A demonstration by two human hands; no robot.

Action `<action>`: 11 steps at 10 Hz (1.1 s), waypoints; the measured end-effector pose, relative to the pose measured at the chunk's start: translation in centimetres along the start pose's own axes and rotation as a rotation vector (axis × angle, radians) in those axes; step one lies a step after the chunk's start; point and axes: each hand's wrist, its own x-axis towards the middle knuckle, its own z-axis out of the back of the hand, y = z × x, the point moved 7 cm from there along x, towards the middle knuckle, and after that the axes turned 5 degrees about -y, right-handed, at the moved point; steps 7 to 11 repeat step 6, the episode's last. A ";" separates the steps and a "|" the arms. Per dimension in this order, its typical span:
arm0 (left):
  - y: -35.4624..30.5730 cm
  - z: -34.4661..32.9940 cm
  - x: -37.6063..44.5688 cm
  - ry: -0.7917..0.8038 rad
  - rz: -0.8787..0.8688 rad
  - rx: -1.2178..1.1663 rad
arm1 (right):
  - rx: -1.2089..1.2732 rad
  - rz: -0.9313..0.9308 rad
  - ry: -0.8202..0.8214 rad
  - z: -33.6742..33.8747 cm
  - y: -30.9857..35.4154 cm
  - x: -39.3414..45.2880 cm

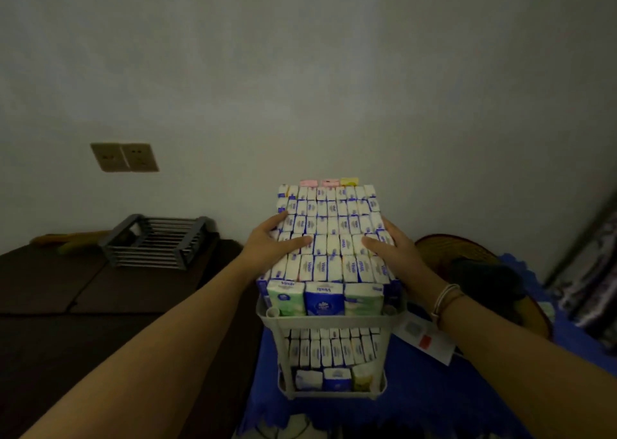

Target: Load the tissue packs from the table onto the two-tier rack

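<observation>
Your two hands sit just right of the middle of the frame, one on each side of the packed top tier of the rack [330, 321]. Your left hand [272, 246] lies flat against the left side and top of the tissue packs [329, 235], its fingers straight and close together, the thumb stretched across the tops of the packs toward the center. Your right hand [392, 250] mirrors it on the right side, fingers straight and pressed against the packs, thumb reaching inward over the top; neither hand curls round a single pack. The packs stand upright in tight rows that fill the top tier, white and blue for the most part, with a green, a blue and a green one facing you along the near edge and a few pink and yellow ones at the far end. The lower tier, at the bottom center of the frame, is also full of packs standing in rows. The rack stands on a blue cloth [417, 395]. Bracelets [445, 300] circle your right wrist, and a white card [424, 338] lies on the cloth below that wrist. At the middle left a dark wire basket [155, 241] rests on a dark surface, and a wall socket [125, 157] shows above it.
</observation>
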 end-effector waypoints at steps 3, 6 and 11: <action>-0.1 -3.2 4.1 0.050 0.010 0.041 | 0.078 -0.048 -0.079 2.2 -2.3 3.1; -1.2 -3.9 4.7 0.108 -0.020 0.277 | -0.496 -0.008 -0.099 2.7 -0.3 4.5; -1.2 -3.9 4.7 0.108 -0.020 0.277 | -0.496 -0.008 -0.099 2.7 -0.3 4.5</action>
